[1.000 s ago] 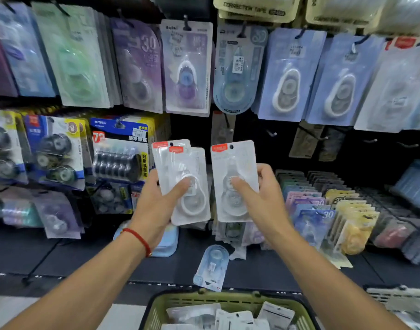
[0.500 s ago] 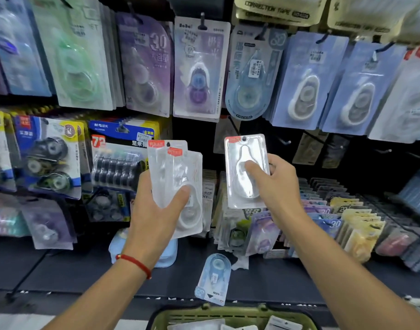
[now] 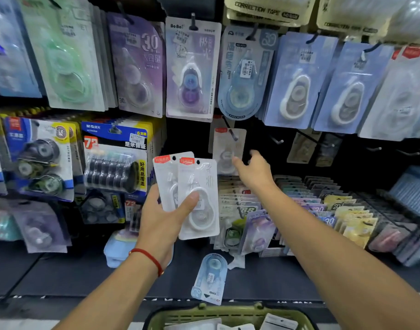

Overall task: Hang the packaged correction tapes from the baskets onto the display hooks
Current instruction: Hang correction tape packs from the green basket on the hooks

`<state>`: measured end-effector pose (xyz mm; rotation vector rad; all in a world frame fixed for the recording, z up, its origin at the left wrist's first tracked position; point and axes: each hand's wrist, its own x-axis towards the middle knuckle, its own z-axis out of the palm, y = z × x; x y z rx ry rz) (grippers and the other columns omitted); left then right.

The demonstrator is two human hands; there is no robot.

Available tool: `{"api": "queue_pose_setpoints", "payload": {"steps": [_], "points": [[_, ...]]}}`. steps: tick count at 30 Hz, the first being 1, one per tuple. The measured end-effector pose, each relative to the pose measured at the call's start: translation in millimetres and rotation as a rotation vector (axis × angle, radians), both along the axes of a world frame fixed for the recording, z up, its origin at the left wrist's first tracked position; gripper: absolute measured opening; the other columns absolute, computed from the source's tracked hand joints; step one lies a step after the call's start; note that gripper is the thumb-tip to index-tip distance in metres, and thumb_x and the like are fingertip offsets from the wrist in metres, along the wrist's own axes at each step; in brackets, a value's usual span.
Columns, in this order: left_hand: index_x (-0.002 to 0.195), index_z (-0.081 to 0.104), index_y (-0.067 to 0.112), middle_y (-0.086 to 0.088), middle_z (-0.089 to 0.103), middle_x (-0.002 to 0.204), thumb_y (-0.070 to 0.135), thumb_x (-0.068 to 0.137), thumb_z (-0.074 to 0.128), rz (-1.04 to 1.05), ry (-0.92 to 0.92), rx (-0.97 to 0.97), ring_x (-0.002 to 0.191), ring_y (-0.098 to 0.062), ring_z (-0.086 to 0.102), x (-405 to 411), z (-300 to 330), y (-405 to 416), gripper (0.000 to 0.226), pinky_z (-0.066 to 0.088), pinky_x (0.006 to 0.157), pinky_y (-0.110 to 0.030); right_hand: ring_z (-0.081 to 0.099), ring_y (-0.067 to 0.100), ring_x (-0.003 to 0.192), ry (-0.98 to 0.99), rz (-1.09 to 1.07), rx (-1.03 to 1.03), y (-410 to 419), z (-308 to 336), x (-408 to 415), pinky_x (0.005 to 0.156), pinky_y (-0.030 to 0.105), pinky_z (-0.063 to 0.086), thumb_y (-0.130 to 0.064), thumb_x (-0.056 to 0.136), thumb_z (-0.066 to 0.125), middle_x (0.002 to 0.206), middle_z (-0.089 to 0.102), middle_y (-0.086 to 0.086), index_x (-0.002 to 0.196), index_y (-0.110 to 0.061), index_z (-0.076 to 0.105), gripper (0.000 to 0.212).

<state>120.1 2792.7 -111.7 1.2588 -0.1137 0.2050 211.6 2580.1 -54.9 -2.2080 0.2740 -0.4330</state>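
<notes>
A: While the green basket sits nearest, at the bottom edge with more white packs lying in it, where are the tapes being worked?

B: Just beyond it, the left hand grasps two white correction tape packs, thumb across the front one, fingers behind. They overlap, the front pack set slightly right of the back one.

A: Which way do they point?

B: Long axis nearly upright, tipped a little to the left at the top. Red header labels and hang holes are up, so they are already the right way round for a hook.

A: And the right hand?

B: Farther in, reaching toward the display. Its fingers look loosely spread and holding nothing, just below and right of a hung white pack. That pack is on the hook, long axis vertical, red label top left. It is blurred, so I cannot tell whether a fingertip touches it.

A: How should this step go?

B: I would judge the hung pack needs to sit fully back on the peg and hang straight. Then take one pack by its lower half, keep the hole clear and level with the peg tip, and slide it straight on. More bare hooks stand to the right.
</notes>
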Motion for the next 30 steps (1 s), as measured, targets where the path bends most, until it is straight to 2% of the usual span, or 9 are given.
{"api": "queue_pose_setpoints", "payload": {"steps": [4,7,11,14,17,21,24,27,30], "points": [[0.123,0.064,0.025,0.001,0.079,0.115,0.039,0.058,0.094,-0.009,0.001,-0.013,0.105,-0.020,0.077,3,-3,-5,0.073,0.063,0.084,-0.044,0.069,0.015,0.113,-0.029,0.304,0.184,7,-24,-62,0.100,0.045,0.057,-0.057,0.102,0.052,0.116,0.072,-0.011,0.130,-0.030,0.068,0.042],[0.124,0.063,0.022,-0.003,0.078,0.116,0.042,0.056,0.099,-0.067,0.010,-0.024,0.108,-0.025,0.076,0,-7,-16,0.080,0.064,0.083,-0.040,0.073,0.007,0.105,0.005,0.496,0.277,9,-44,-109,0.090,0.032,0.063,-0.066,0.090,0.064,0.114,0.077,-0.015,0.121,-0.040,0.067,0.040],[0.129,0.060,0.026,-0.003,0.076,0.122,0.050,0.068,0.093,-0.163,0.028,-0.012,0.110,-0.025,0.075,-3,-10,-26,0.073,0.064,0.082,-0.044,0.077,0.013,0.103,-0.045,0.457,0.411,1,-52,-118,0.083,0.027,0.062,-0.034,0.095,0.076,0.112,0.078,-0.011,0.124,-0.027,0.062,0.032],[0.121,0.063,0.034,0.009,0.077,0.111,0.021,0.088,0.076,-0.093,-0.006,0.100,0.102,-0.012,0.075,3,-12,-21,0.037,0.061,0.074,-0.024,0.076,0.010,0.101,-0.161,0.420,0.381,-8,-37,-109,0.080,0.024,0.061,-0.029,0.100,0.071,0.114,0.078,-0.010,0.124,-0.028,0.059,0.027],[0.114,0.062,0.033,0.017,0.074,0.097,-0.004,0.092,0.065,0.013,-0.031,0.245,0.090,0.000,0.071,4,-13,-13,0.044,0.054,0.068,-0.012,0.075,0.009,0.103,-0.249,0.388,0.347,-15,-24,-98,0.083,0.028,0.062,-0.029,0.104,0.066,0.115,0.077,-0.013,0.127,-0.033,0.057,0.026],[0.116,0.060,0.029,0.018,0.073,0.095,-0.007,0.092,0.062,0.061,-0.047,0.248,0.084,0.002,0.069,2,-9,-9,0.043,0.053,0.066,-0.011,0.074,0.009,0.105,-0.282,0.365,0.352,-18,-14,-86,0.083,0.026,0.060,-0.029,0.104,0.065,0.118,0.077,-0.012,0.132,-0.034,0.058,0.030],[0.116,0.059,0.029,0.015,0.072,0.095,-0.004,0.092,0.063,0.088,-0.061,0.243,0.085,-0.002,0.068,1,-5,-6,0.041,0.054,0.071,-0.017,0.075,0.007,0.103,-0.277,0.353,0.327,-17,-11,-82,0.085,0.029,0.061,-0.032,0.103,0.066,0.116,0.078,-0.013,0.136,-0.032,0.059,0.033],[0.114,0.057,0.033,0.015,0.072,0.095,-0.002,0.092,0.063,0.097,-0.038,0.219,0.090,-0.008,0.069,-1,-2,-3,0.042,0.058,0.082,-0.039,0.076,0.008,0.096,-0.306,0.275,0.318,-13,-14,-80,0.083,0.036,0.061,-0.034,0.103,0.066,0.107,0.080,-0.011,0.131,-0.028,0.063,0.029],[0.113,0.055,0.036,0.017,0.071,0.093,0.000,0.093,0.063,0.101,-0.024,0.208,0.099,-0.020,0.070,-3,2,0,0.042,0.060,0.089,-0.060,0.076,0.003,0.091,-0.350,0.201,0.310,-6,-22,-82,0.073,0.025,0.060,-0.037,0.102,0.066,0.101,0.079,-0.014,0.124,-0.028,0.064,0.024]]}}
